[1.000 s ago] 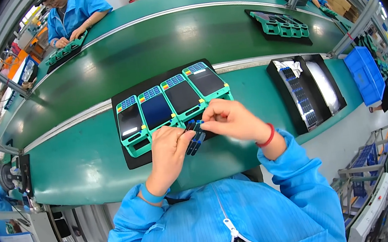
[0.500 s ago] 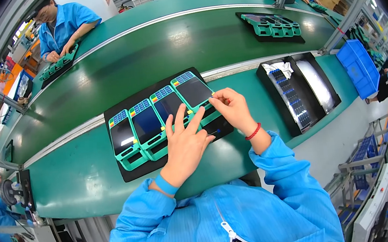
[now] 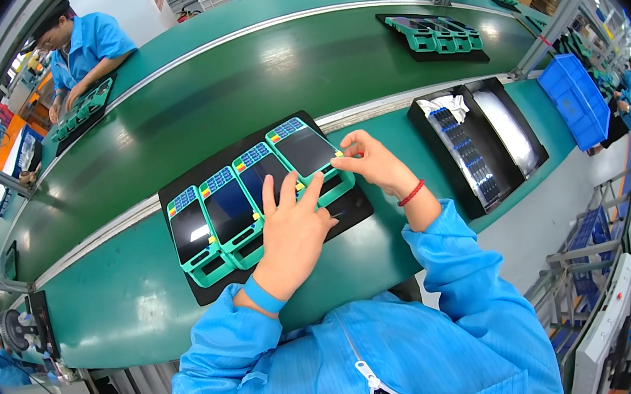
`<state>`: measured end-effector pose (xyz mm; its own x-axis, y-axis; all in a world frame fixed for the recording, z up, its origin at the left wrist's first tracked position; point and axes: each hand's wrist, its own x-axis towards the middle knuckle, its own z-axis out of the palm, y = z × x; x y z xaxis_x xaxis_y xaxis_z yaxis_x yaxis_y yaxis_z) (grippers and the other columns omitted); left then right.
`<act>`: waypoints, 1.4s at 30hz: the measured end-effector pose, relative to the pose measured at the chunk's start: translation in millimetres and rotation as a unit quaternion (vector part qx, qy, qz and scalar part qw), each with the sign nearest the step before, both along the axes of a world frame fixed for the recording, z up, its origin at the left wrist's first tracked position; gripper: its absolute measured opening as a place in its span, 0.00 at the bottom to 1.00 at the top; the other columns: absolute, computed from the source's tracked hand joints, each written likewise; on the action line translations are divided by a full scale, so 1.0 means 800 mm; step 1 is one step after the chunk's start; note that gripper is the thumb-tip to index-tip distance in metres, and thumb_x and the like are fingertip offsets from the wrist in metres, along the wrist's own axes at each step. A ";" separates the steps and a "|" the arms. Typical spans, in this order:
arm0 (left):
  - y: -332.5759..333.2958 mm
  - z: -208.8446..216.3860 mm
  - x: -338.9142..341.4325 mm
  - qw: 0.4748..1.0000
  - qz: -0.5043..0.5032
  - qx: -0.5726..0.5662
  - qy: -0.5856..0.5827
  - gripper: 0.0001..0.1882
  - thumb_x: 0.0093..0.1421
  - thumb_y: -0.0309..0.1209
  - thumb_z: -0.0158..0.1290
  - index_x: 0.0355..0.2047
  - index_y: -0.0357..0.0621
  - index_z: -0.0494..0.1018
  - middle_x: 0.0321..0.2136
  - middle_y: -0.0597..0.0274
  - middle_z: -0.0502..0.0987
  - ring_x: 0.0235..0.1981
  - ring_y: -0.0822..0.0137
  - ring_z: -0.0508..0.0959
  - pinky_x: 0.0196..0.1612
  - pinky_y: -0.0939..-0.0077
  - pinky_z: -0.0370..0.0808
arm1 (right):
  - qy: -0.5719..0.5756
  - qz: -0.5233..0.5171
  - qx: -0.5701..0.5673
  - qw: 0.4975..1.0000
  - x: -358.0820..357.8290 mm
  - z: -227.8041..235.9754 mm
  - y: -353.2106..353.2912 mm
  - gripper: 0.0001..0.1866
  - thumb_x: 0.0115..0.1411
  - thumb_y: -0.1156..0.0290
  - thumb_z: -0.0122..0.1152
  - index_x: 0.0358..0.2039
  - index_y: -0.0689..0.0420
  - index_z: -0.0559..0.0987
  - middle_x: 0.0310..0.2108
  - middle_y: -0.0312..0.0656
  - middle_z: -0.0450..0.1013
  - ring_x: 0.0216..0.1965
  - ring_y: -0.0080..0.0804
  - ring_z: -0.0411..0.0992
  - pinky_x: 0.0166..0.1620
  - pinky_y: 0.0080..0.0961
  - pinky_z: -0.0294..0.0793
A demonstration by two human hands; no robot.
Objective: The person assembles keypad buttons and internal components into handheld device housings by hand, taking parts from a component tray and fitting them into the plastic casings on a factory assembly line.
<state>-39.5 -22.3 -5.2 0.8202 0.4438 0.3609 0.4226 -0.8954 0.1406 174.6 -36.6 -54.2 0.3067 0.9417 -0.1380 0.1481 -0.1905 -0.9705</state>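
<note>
Four-part row of green-framed handheld keypad devices [image 3: 222, 208], with dark screens and yellow tabs, lies on a black mat [image 3: 209, 291]. My left hand [image 3: 293, 229] rests over the two right-hand devices, fingers spread and palm down. At the lower right corner of the rightmost device [image 3: 304, 151], my right hand [image 3: 378, 165] has its thumb and index finger bent together in a pinch beside a yellow tab [image 3: 339, 154]. Whatever those fingertips hold, if anything, is too small to make out. The lower ends of the devices beneath my left hand are hidden.
To the right lies an open black box [image 3: 447, 158] with rows of small blue-tipped parts, beside a blue bin [image 3: 575, 101]. Another mat with green devices [image 3: 433, 34] sits on the belt [image 3: 240, 81] beyond. A co-worker [image 3: 84, 48] handles similar devices at the far left.
The view has shifted slightly, moving the bench leftward in the picture. My right index finger has lifted a little from the thumb; my left hand stays spread over the devices.
</note>
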 end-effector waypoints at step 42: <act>0.061 -0.099 -0.078 0.695 0.122 -0.552 -0.445 0.17 0.67 0.42 0.43 0.38 0.38 0.69 0.33 0.65 0.71 0.35 0.75 0.71 0.37 0.78 0.69 | 0.006 0.111 0.245 0.963 -0.138 -0.029 0.031 0.10 0.59 0.66 0.57 0.29 0.61 0.75 0.23 0.38 0.72 0.25 0.22 0.68 0.29 0.23 0.68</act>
